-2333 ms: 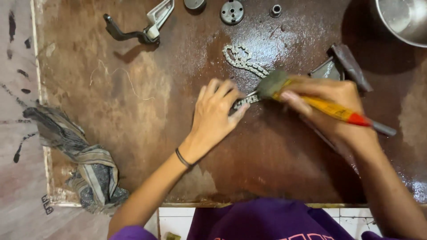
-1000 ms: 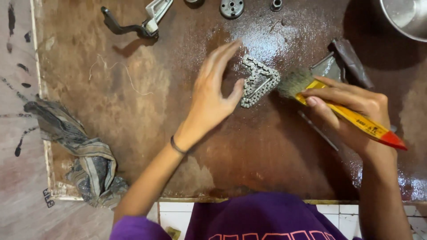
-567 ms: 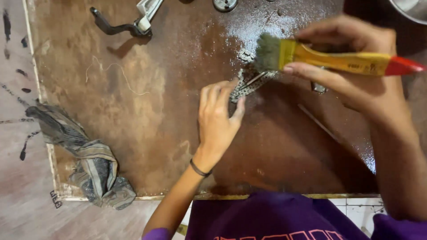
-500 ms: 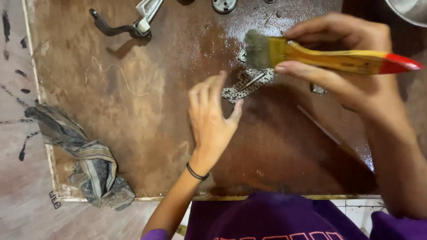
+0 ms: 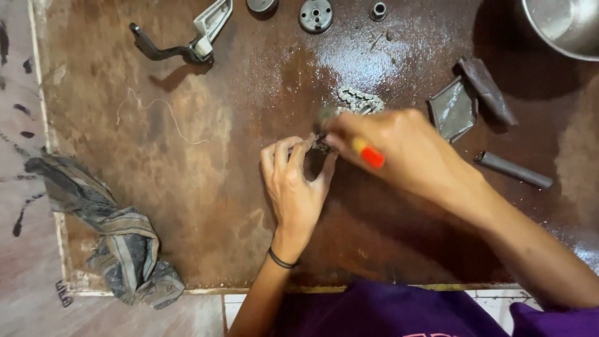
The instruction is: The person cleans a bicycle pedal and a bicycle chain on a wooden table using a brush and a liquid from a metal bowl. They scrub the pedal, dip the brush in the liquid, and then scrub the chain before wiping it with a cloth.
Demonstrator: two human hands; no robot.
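Observation:
A greasy metal chain (image 5: 360,100) lies on the wet brown board (image 5: 187,187). Part of it runs under my hands. My left hand (image 5: 294,187) rests flat on the board with its fingertips pinching the chain's near end. My right hand (image 5: 409,150) is closed around a paintbrush with a yellow handle and a red tip (image 5: 369,154). The brush points away from me, and its bristles touch the chain by my left fingertips. My right hand hides most of the brush.
A dirty rag (image 5: 112,231) lies at the board's lower left corner. A metal lever (image 5: 187,40) and small round parts (image 5: 315,14) sit along the far edge. A steel bowl (image 5: 564,25) is at the top right, with dark flat pieces (image 5: 468,100) and a rod (image 5: 515,170) below it.
My right hand has come down from above the board and turned the brush end-on, bristles onto the chain. My left hand shifted to pinch the chain's end.

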